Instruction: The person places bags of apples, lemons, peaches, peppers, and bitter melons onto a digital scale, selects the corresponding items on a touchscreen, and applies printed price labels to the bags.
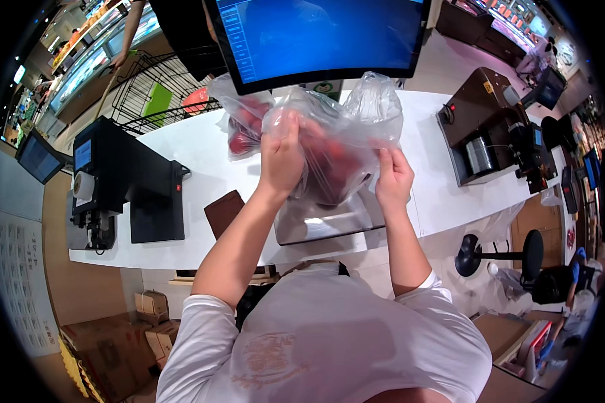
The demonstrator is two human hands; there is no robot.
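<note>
Both of my hands grip a clear plastic bag (333, 166) with dark red, round produce inside, too blurred to name. My left hand (282, 158) pinches the bag's left upper edge. My right hand (394, 176) has its right edge between thumb and fingers. Below the bag is the steel plate of a weighing scale (322, 226); whether the bag's bottom rests on it I cannot tell. A second plastic bag (244, 126) of red round produce lies to the left. Behind my right hand a whitish plastic bag (375, 103) bulges up, its contents unclear.
A touchscreen monitor (327, 35) stands at the counter's (433, 211) far side. Black (154, 191) and brown (479, 126) tabletop machines flank me. A brown flat object (224, 211) lies by my left forearm. Beyond the counter, a person's arm (131, 30) reaches toward a wire shopping cart (156, 90).
</note>
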